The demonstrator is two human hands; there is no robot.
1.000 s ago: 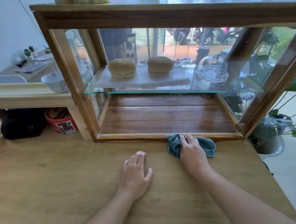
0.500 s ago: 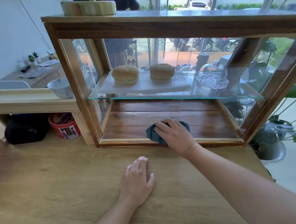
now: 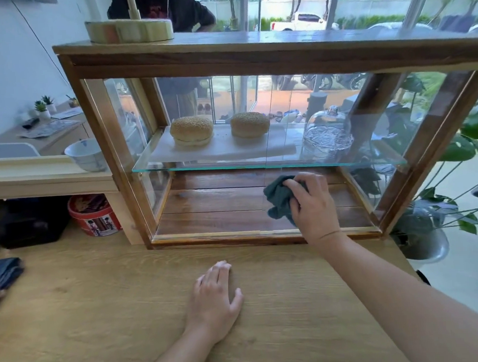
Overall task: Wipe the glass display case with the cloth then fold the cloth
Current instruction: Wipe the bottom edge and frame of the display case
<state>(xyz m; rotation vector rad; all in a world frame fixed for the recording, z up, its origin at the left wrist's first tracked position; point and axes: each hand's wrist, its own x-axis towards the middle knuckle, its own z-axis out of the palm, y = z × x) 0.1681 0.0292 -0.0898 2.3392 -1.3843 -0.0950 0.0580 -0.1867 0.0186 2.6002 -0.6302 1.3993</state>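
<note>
Since earlier, right hand (image 3: 313,204) rose off the tabletop (image 3: 100,315); its grip bunches the cloth (image 3: 279,199) against the display case (image 3: 252,57) front glass, below the glass shelf (image 3: 231,164). Left hand (image 3: 214,300) flat, fingers spread. Risk: wadded cloth smears; hard pressure could shove the case.

A small café or bakery counter, set beside a street-facing window.

Two sesame buns (image 3: 192,134) and a glass dome (image 3: 327,130) are displayed on the glass shelf of a wood-framed display case (image 3: 252,57), which is set along the far edge of a wooden counter (image 3: 100,315). Parked cars and motorbikes are seen through the window (image 3: 300,12) behind it, and a leafy pot plant (image 3: 471,150) is placed off the counter's right edge.
</note>
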